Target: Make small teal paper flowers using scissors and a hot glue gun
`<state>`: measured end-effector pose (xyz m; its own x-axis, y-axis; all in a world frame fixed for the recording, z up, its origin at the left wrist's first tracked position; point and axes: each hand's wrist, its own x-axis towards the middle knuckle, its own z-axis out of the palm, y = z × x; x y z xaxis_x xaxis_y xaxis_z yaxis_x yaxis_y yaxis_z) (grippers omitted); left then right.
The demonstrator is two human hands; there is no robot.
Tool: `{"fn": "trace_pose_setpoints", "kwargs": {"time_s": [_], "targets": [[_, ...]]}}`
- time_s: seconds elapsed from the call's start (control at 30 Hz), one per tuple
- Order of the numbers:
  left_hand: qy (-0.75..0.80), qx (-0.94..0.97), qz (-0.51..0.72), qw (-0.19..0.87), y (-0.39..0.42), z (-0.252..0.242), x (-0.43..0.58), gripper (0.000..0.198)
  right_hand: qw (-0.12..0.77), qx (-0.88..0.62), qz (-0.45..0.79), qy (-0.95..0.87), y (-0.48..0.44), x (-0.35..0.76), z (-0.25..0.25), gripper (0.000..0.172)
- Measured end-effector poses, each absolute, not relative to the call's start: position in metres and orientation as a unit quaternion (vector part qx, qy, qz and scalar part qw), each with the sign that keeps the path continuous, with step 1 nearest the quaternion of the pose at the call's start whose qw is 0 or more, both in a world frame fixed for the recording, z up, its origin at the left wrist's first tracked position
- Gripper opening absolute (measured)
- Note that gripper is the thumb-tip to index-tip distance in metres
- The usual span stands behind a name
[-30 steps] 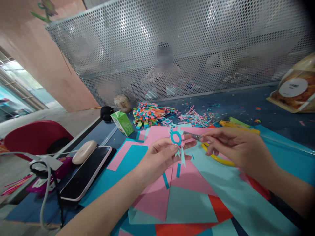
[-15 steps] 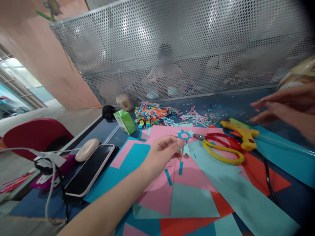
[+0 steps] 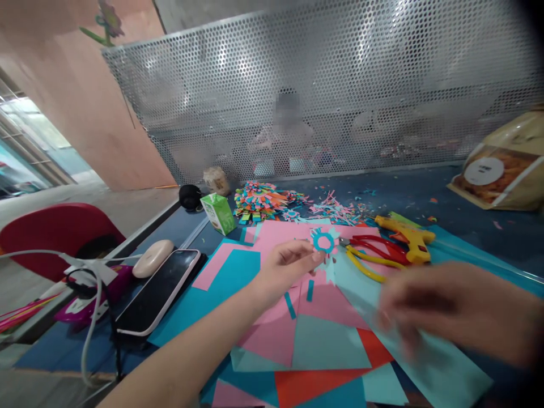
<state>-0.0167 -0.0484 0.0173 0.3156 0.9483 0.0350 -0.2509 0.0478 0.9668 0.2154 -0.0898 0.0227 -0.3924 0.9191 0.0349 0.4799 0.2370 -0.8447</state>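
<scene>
My left hand [image 3: 293, 262] pinches a small blue paper ring [image 3: 324, 233] between thumb and fingers, and small paper tabs stick out around it. Over the right part of the paper sheets is my right hand [image 3: 442, 306], smeared by motion, so its fingers cannot be made out. Scissors [image 3: 378, 260] with red and yellow handles lie just right of the ring, partly behind the right hand. Beside them rests a yellow glue gun [image 3: 419, 246]. Under both hands lie overlapping pink [image 3: 272, 334], pale green [image 3: 327, 343] and red paper sheets, with two narrow blue strips [image 3: 310, 290] on top.
Behind the sheets sit a pile of colourful paper fringe [image 3: 259, 199] and loose scraps [image 3: 334, 209]. A green drink carton [image 3: 220, 214], a phone [image 3: 159, 294] and a pale rounded case [image 3: 153, 259] are on the left. A snack bag [image 3: 505, 164] stands right, before a perforated metal screen [image 3: 221, 102].
My right hand has moved from beside the snack bag down and nearer, over the sheets. My left hand keeps hold of the paper ring, and the view has shifted slightly.
</scene>
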Motion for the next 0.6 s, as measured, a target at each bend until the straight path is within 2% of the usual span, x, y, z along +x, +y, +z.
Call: {"fn": "trace_pose_setpoints", "kwargs": {"time_s": [0.03, 0.1, 0.17, 0.3, 0.47, 0.6], "targets": [[0.337, 0.511, 0.475, 0.633, -0.048, 0.016, -0.016, 0.028, 0.267, -0.476, 0.455, -0.703, -0.081, 0.201, 0.029, 0.019], [0.318, 0.523, 0.488, 0.623, -0.048, 0.015, -0.016, 0.024, 0.342, -0.46, 0.535, -0.621, -0.066, 0.179, 0.036, 0.021], [0.312, 0.526, 0.498, 0.615, -0.046, 0.013, -0.015, 0.02, 0.365, -0.43, 0.593, -0.575, -0.057, 0.164, 0.036, 0.021], [0.317, 0.526, 0.505, 0.607, -0.043, 0.013, -0.016, 0.016, 0.343, -0.376, 0.663, -0.548, -0.054, 0.153, 0.032, 0.029], [0.322, 0.557, 0.508, 0.574, -0.044, 0.016, -0.016, 0.011, 0.382, -0.385, 0.651, -0.531, -0.052, 0.147, 0.035, 0.035], [0.336, 0.552, 0.515, 0.562, -0.046, 0.016, -0.016, 0.012, 0.439, -0.433, 0.574, -0.539, -0.052, 0.146, 0.035, 0.034]]}}
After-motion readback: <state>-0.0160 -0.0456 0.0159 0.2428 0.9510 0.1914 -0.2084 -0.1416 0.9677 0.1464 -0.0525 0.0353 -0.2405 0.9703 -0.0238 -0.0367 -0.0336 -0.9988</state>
